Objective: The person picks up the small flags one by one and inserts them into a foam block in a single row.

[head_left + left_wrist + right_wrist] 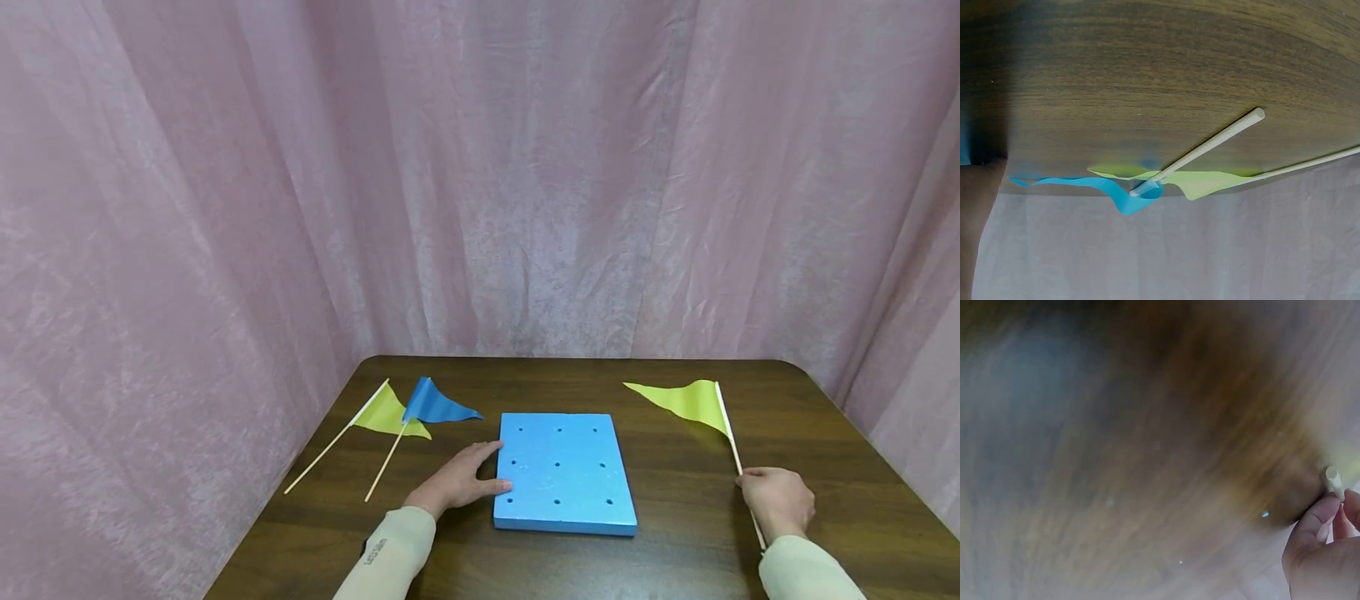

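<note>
A blue foam board (564, 473) with several small holes lies flat on the brown table (675, 517). My left hand (459, 482) rests on its left edge, fingers straight. My right hand (776, 500) grips the stick of a yellow-green flag (686, 401) that lies on the table right of the board; the stick's end (1332, 481) shows between my fingers (1310, 528) in the blurred right wrist view. Left of the board lie a blue flag (435, 405) and another yellow-green flag (384, 413), also seen as the blue flag (1091, 185) and yellow-green flag (1204, 182) from the left wrist.
Pink curtains (480, 175) hang close around the table on the back and both sides. The table's far edge (570, 359) runs just behind the flags. The two loose flags' sticks (330, 450) angle toward the table's left edge.
</note>
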`<state>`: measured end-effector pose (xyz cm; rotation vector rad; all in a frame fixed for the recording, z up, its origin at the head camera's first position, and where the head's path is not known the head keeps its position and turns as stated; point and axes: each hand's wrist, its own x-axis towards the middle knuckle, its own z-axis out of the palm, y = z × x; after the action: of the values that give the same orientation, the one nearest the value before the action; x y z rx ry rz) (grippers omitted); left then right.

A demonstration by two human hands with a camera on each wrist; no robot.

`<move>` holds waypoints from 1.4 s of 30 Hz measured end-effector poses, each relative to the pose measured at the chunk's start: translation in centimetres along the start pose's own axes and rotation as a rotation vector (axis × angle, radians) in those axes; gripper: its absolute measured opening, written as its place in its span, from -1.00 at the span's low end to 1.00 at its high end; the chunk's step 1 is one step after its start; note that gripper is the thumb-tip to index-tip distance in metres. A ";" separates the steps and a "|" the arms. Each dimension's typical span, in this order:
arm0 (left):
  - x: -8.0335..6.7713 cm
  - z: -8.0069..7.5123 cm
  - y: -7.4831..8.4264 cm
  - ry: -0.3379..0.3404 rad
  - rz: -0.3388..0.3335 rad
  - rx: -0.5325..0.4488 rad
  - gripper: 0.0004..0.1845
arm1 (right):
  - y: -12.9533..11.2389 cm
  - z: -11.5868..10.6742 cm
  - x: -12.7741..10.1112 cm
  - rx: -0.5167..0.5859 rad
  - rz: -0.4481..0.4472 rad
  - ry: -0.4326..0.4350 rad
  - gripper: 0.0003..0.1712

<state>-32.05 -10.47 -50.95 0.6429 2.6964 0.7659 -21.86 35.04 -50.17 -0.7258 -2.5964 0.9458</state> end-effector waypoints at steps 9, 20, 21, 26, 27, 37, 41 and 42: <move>0.0 0.0 0.1 -0.001 -0.007 0.002 -0.12 | 0.1 0.2 0.3 0.006 0.008 -0.013 -0.71; -0.4 -0.1 0.5 0.009 -0.014 -0.002 -0.12 | -0.8 0.1 0.4 0.039 0.039 -0.043 -0.66; -0.4 -0.1 0.5 0.011 -0.014 -0.002 -0.12 | -1.0 0.1 0.5 0.052 0.050 -0.043 -0.66; -0.5 -0.2 0.6 0.011 -0.011 0.004 -0.12 | -2.3 0.2 0.5 0.168 0.111 -0.026 -0.63; -0.5 -0.2 0.6 0.011 -0.007 0.004 -0.12 | -2.6 0.3 0.5 0.204 0.124 -0.023 -0.62; -0.2 -0.1 0.2 0.006 0.000 0.009 -0.12 | -6.5 1.1 0.5 0.438 0.164 -0.040 -0.54; -0.1 0.0 0.1 0.005 0.004 0.013 -0.12 | -8.0 1.7 0.2 0.525 0.127 -0.078 -0.53; -0.1 0.0 0.1 0.006 0.005 0.014 -0.11 | -8.3 1.8 0.0 0.547 0.119 -0.084 -0.53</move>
<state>-31.94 -10.39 -50.92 0.6523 2.7086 0.7516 -25.64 28.66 -45.99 -0.6967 -2.2053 1.6580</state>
